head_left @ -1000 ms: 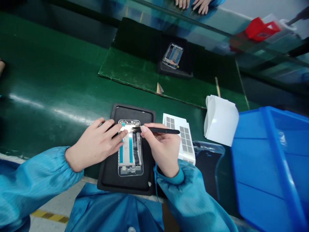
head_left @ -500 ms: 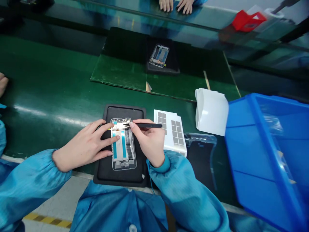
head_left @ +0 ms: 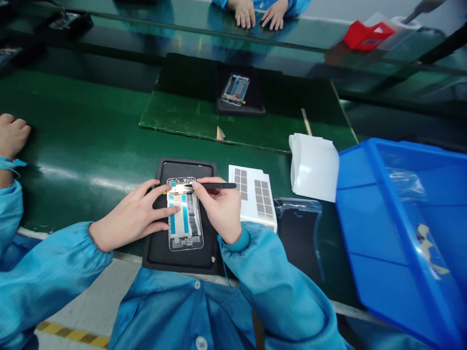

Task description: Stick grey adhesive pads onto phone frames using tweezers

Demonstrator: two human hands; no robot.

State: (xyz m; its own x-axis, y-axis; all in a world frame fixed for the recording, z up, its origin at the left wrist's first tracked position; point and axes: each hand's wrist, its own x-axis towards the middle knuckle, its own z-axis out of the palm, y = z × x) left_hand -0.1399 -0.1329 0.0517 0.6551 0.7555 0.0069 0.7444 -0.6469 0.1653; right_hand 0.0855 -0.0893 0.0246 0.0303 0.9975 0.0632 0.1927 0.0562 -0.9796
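An opened phone (head_left: 185, 214) with blue strips lies on a black tray (head_left: 156, 257) in front of me. My left hand (head_left: 136, 214) rests with spread fingers on the phone's left edge and middle, holding nothing up. Black tweezers (head_left: 222, 185) are pinched in my right hand (head_left: 221, 209), their tips over the upper part of the phone. What lies at the tips is too small to tell. Right of the tray is a white sheet (head_left: 249, 211) with grey squares.
A blue bin (head_left: 372, 228) stands at the right, beside folded white sheets (head_left: 314, 167) and a dark film piece (head_left: 299, 238). Another opened phone (head_left: 236, 90) lies on a tray farther back. Other people's hands (head_left: 244, 13) rest across the table; another hand (head_left: 12, 136) is at the left.
The camera view has shifted slightly, and more of the other person's hand shows at the left. My hands keep nearly the same pose over the phone.
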